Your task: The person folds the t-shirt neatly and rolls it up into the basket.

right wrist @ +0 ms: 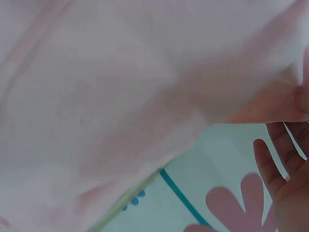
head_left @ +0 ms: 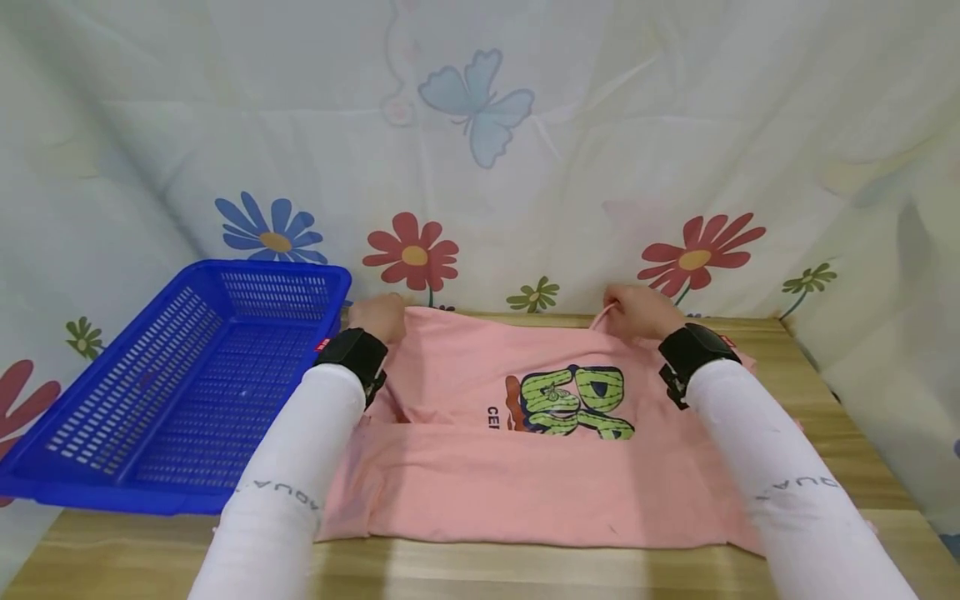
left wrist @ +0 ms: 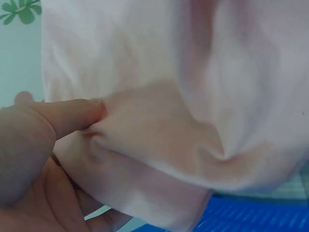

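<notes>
A pink T-shirt (head_left: 540, 492) with a green cactus-letter print (head_left: 573, 400) lies across the table, its near part folded over so that the print is partly covered. At the shirt's far left corner my left hand (head_left: 381, 318) pinches the fabric; the left wrist view shows the thumb pressing on the pink cloth (left wrist: 140, 125). My right hand (head_left: 641, 312) grips the far edge on the right and lifts a small fold of it. In the right wrist view, fingertips hold a corner of the cloth (right wrist: 270, 104), with the other fingers spread below.
A blue plastic basket (head_left: 168, 500) with slotted walls stands left of the shirt, close to my left forearm. The wooden table (head_left: 847, 408) ends at a curtain (head_left: 585, 200) printed with flowers and a butterfly, which hangs right behind the shirt.
</notes>
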`<move>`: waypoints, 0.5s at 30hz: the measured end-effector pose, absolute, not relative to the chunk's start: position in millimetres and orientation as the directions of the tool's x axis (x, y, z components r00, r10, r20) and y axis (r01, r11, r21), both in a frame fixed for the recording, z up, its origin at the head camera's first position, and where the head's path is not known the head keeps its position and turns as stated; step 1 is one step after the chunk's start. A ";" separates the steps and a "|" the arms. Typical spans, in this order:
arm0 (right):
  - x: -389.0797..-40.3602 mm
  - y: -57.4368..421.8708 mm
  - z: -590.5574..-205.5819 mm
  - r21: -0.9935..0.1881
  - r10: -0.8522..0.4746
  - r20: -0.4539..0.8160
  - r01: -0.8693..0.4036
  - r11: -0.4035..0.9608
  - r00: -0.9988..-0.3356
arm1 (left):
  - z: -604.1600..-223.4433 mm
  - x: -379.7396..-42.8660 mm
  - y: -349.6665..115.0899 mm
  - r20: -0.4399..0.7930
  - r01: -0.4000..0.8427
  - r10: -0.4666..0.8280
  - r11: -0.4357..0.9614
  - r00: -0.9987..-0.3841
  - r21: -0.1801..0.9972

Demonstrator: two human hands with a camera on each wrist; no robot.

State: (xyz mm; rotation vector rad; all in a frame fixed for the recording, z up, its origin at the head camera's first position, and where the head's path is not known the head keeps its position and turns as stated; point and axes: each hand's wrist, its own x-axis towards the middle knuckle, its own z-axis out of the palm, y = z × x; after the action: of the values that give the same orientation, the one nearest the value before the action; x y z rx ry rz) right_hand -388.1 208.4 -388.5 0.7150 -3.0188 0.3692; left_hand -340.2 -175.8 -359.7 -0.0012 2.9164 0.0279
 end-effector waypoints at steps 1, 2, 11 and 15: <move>-385.3 211.1 -383.0 -0.229 -0.433 0.071 -0.437 0.870 -0.899 | -356.4 -339.4 -175.7 -0.212 0.004 0.008 1.000 -0.977 0.016; -383.0 214.4 -378.0 -0.227 -0.429 0.074 -0.434 0.872 -0.901 | -353.1 -338.7 -175.7 -0.206 0.011 0.014 1.000 -0.978 0.014; -370.1 252.9 -337.9 -0.167 -0.388 0.175 -0.416 0.894 -0.905 | -317.4 -334.4 -185.8 -0.204 0.050 0.057 0.998 -0.977 0.037; -364.6 272.7 -323.5 -0.193 -0.341 0.199 -0.378 0.906 -0.919 | -299.9 -331.3 -192.5 -0.237 0.075 0.087 0.995 -0.968 0.061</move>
State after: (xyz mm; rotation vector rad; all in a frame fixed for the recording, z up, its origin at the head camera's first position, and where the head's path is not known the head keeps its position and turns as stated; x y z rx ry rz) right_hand -364.6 272.7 -323.5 0.5527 -2.9087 0.3416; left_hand -331.3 -192.5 -299.9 0.1192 2.8963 0.0751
